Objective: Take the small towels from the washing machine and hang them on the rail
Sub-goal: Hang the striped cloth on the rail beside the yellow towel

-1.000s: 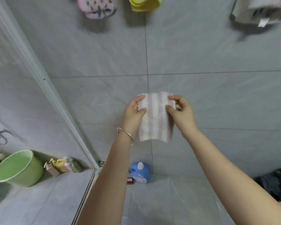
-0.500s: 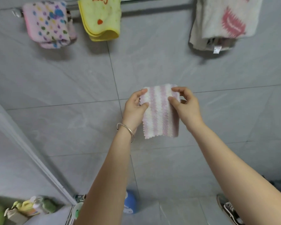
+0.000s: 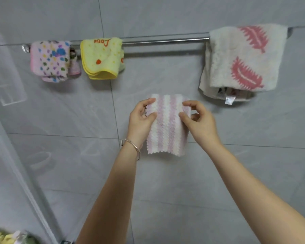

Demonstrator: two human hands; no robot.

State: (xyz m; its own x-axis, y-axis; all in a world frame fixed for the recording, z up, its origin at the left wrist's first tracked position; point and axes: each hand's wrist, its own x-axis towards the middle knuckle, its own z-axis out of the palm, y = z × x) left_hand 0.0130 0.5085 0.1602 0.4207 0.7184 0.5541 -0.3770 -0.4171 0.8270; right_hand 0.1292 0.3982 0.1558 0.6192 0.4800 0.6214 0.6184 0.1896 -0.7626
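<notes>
1. Raised since half a second ago: pink-and-white striped fluffy small towel (image 3: 166, 125), nearer the steel wall rail (image 3: 164, 41), below its bare middle.
2. Left hand (image 3: 141, 118) pinches its top left edge.
3. Right hand (image 3: 199, 120) pinches its top right edge.
4. Three towels hang on rail.

A home bathroom is being shown: grey wall tiles (image 3: 165, 182) are being covered edge to edge, a metal rail (image 3: 164, 41) is being hung with small towels (image 3: 102, 57), and a glass partition (image 3: 9, 155) is being seen at left.
</notes>
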